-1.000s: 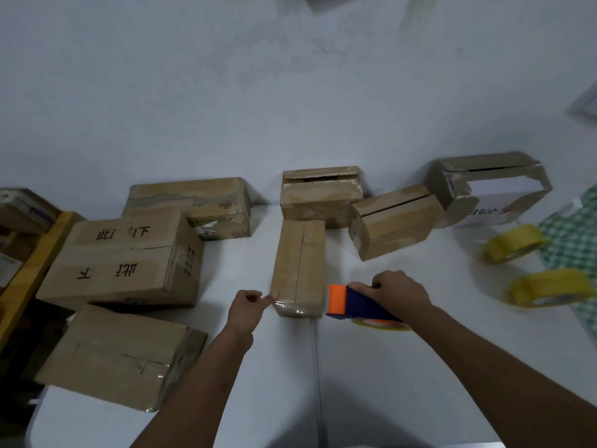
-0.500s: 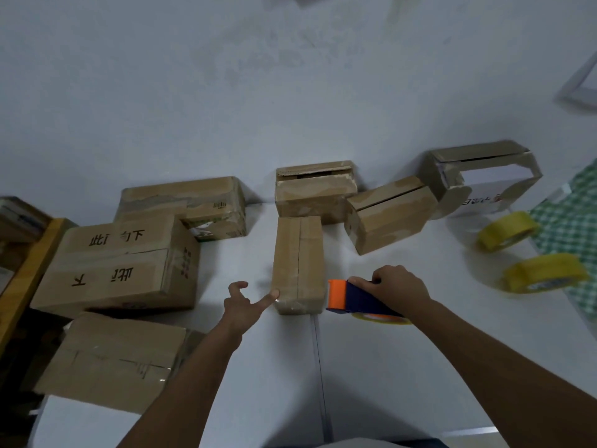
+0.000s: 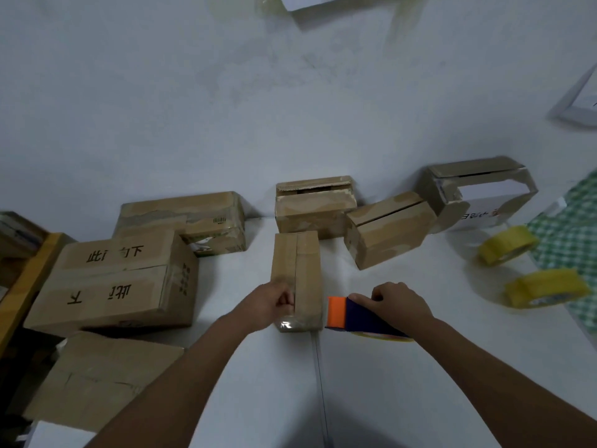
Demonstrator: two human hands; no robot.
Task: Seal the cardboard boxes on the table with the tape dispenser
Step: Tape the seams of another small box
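Observation:
A narrow cardboard box [image 3: 300,263] lies lengthwise in the middle of the white table [image 3: 387,383], with shiny tape over its near end. My left hand [image 3: 269,302] grips that near end from the left, fingers curled onto the top seam. My right hand [image 3: 399,300] holds the blue and orange tape dispenser [image 3: 350,316] just right of the box, its orange end almost touching the box corner. A yellow tape roll shows under the dispenser.
Two boxes with open flaps [image 3: 315,206] [image 3: 389,227] and a torn box [image 3: 478,192] stand at the back. Larger boxes [image 3: 119,279] [image 3: 184,218] [image 3: 97,379] fill the left. Two yellow tape rolls [image 3: 507,245] [image 3: 546,287] lie right, beside a green checked cloth [image 3: 568,240].
My left hand went from an open pose beside the box's near left corner to gripping its near end. My right hand with the dispenser stayed just right of the box.

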